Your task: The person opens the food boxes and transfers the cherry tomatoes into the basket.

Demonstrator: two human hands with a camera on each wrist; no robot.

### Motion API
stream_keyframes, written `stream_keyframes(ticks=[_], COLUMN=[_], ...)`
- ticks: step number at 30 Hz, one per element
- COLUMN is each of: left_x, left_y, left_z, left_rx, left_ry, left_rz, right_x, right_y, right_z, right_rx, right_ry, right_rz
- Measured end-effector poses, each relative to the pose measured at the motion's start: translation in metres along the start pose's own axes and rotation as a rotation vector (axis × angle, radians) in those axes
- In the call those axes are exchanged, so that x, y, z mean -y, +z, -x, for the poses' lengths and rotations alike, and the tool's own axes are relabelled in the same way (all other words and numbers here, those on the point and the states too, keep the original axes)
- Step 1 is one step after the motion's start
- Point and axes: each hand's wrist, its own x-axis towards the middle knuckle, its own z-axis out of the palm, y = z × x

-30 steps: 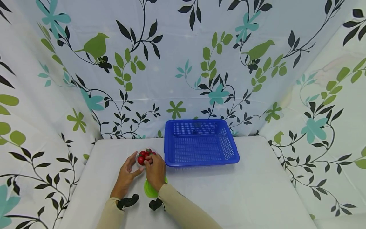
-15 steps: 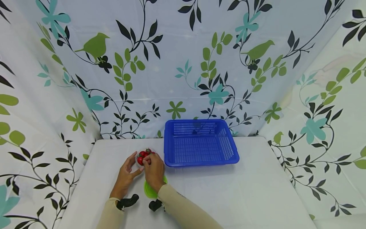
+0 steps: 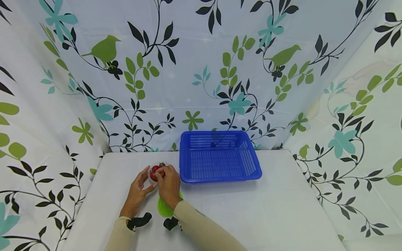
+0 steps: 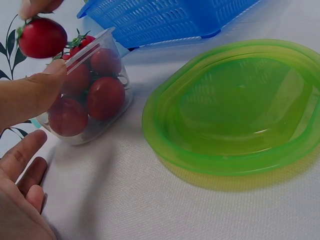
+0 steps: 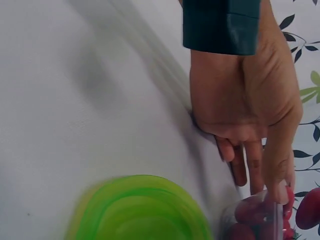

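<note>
Tomato (image 4: 44, 38) in the fingers of the right hand (image 3: 169, 184), pinched from above, held up at the open mouth of the tub (image 4: 97, 130), apart from the surface (image 3: 260, 209). Left hand (image 3: 137, 195) holds the tub from the left and near sides, thumb at the rim, other fingers spread beside it

Held tomato: glossy red, rounded, slightly long, green stem leaves at one end. More tomatoes (image 4: 105, 97) inside the tub, red through its clear wall, some with green tops. Green dish (image 4: 240, 100) on the near side of the tub; blue basket (image 3: 213, 165) to the right, its sides pierced in a grid

View differences: head view has the right hand covering the pinched tomato and the right arm over part of the dish. Left wrist view gives the tomato plainly, and the dish's shallow hollow. Right wrist view shows the left thumb against the tub rim and a dark teal band (image 5: 220, 30) at that wrist; tomato cut by the frame edge there
</note>
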Motion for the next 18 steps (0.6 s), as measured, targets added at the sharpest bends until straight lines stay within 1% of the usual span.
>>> stream_keyframes(ticks=[5, 12, 18], left_x=[-0.002, -0.001, 0.0], left_y=[0.0, 0.0, 0.0], left_z=[0.001, 0.001, 0.0], left_rx=[0.0, 0.003, -0.001], left_ry=[0.0, -0.01, -0.02], left_rz=[-0.011, -0.016, -0.029], right_x=[0.006, 0.01, 0.01], right_y=[-0.007, -0.016, -0.024], right_z=[-0.005, -0.012, -0.018], right_rx=[-0.027, -0.05, -0.076], right_ry=[-0.04, -0.054, -0.099], right_rz=[-0.016, -0.056, -0.027])
